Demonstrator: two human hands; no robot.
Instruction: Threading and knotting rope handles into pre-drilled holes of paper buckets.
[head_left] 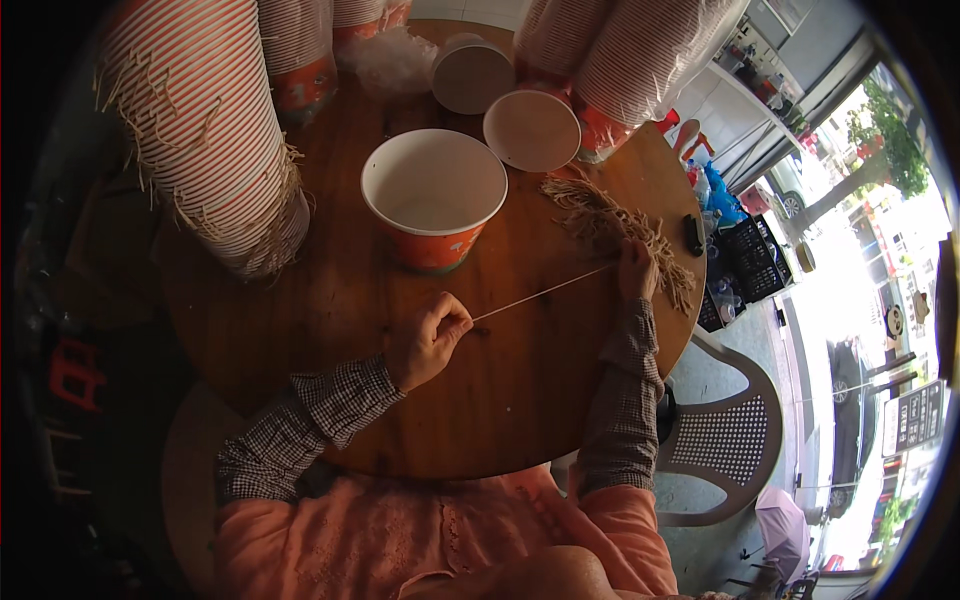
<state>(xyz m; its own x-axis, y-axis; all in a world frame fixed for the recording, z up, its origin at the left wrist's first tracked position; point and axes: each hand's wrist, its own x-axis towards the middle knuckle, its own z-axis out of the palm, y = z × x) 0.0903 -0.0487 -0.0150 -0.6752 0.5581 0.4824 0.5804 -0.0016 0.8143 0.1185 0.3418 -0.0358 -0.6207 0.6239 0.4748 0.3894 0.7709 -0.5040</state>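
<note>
A thin pale string [540, 292] is stretched taut between my two hands over the wooden table. My left hand [430, 338] pinches its near end, left of the table's middle. At the other end my right hand [637, 268] has its fingers closed on the string, at the edge of a pile of tan strings [612, 225]. Just beyond my left hand stands an orange paper bucket [435, 248] with a white inside, upright and with its mouth up. Behind it are two more paper buckets, one white-mouthed bucket [532, 132] and another bucket [472, 78].
A tall stack of buckets [205, 130] with strings tied on stands at the left. Plastic-wrapped bucket stacks [640, 65] rise at the back. A small black object [693, 234] lies near the table's right edge. A plastic chair [725, 440] stands at the right.
</note>
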